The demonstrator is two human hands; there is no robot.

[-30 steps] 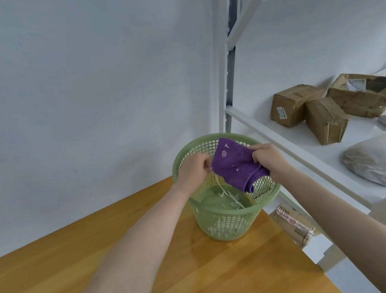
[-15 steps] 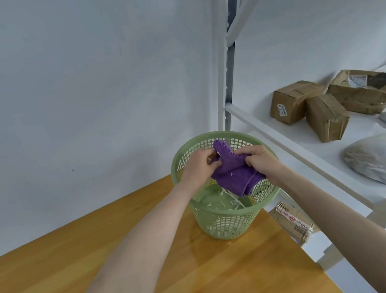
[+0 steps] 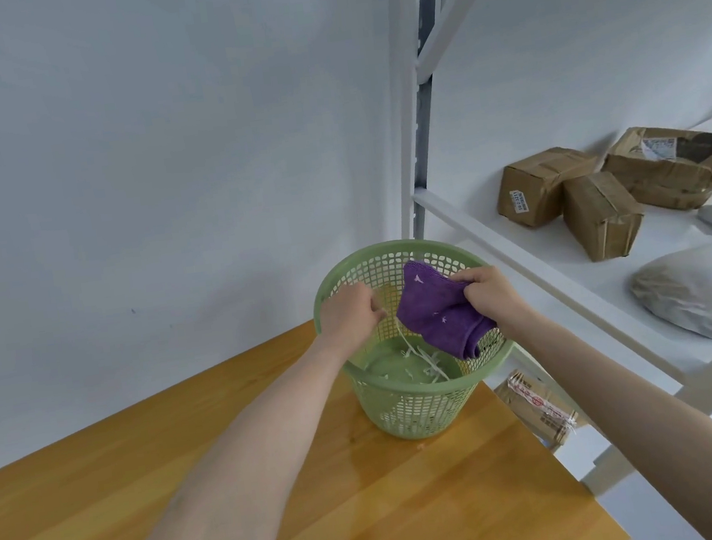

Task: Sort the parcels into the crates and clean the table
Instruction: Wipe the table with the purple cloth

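Purple cloth (image 3: 438,313) sits bunched in the right hand (image 3: 489,291)'s grip over the green basket (image 3: 407,407); left hand (image 3: 348,311), curled just left of it, grip unclear.

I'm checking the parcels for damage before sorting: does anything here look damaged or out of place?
Yes. The large cardboard box on the shelf is crushed, its top caved in. White scraps cling to the purple cloth that the right hand holds over the green basket.
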